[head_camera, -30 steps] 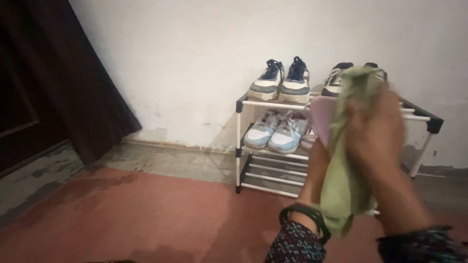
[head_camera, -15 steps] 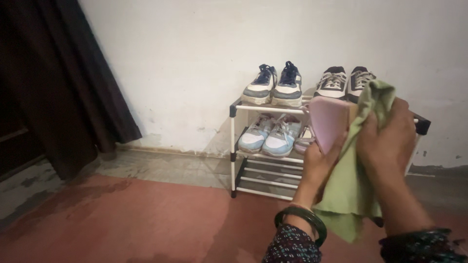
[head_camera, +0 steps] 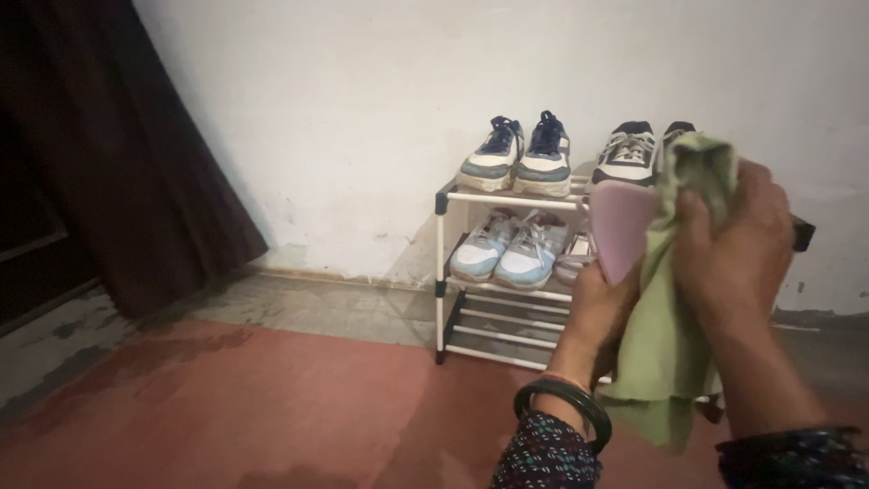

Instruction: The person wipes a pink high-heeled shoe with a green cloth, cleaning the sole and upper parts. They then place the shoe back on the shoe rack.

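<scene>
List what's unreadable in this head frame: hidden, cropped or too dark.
- Pink object in the left hand, head view: mostly covered by the green cloth and the right hand; its kind is unclear.
- Shoe rack, right end: hidden behind both hands.
- Grey shoes: the right one is partly behind the cloth.
- Left of the dark curtain: too dark to read.

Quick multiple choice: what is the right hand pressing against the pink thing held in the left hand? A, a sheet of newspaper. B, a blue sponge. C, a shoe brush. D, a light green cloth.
D: the right hand grips a light green cloth that drapes down over the pink thing held by the left hand.
</scene>
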